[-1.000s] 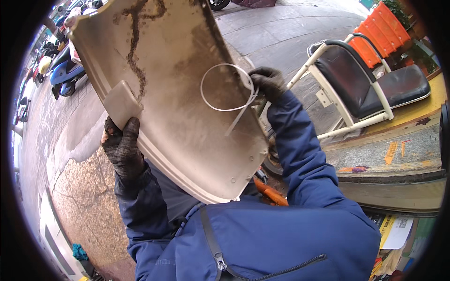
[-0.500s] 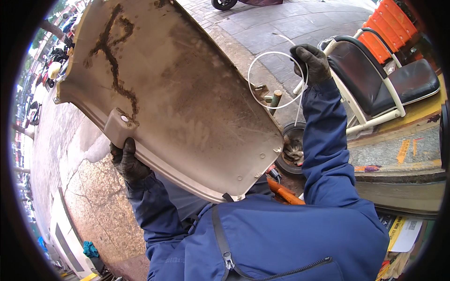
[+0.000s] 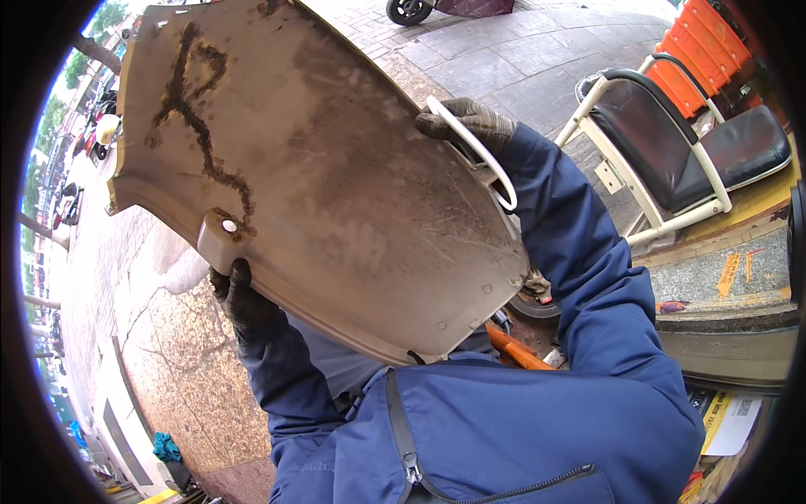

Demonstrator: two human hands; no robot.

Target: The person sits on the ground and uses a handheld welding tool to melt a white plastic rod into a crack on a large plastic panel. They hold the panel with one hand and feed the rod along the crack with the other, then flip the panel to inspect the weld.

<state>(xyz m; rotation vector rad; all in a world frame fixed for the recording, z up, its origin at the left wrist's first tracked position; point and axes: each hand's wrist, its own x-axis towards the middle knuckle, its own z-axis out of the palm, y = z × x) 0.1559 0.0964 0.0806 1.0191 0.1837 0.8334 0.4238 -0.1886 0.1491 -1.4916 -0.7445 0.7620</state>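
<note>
A large beige plastic panel (image 3: 353, 193), dirt-stained inside, is held tilted up in front of me. A dark brown, branching seam (image 3: 208, 151) with scorched-looking edges runs down its left part to a raised boss with a hole (image 3: 225, 239). My gloved left hand (image 3: 242, 296) is closed on the lower left edge beside that boss, thumb on the inner face. At the right edge, my gloved right hand (image 3: 470, 124) grips a loop of thin white rod (image 3: 480, 155), seen nearly edge-on. Whether those fingers also touch the panel, I cannot tell.
Right of me stands a metal-framed seat (image 3: 646, 151) with black padding, with stacked orange plastic pieces (image 3: 701, 59) behind it. An orange-handled tool (image 3: 519, 347) and a small wheel (image 3: 537, 307) lie below the panel's right end. A scooter wheel (image 3: 409, 10) shows far ahead.
My right hand has come left and slightly down with the white loop, from out over the pavement to the panel's right edge. The loop has turned edge-on. The panel has shifted slightly.
</note>
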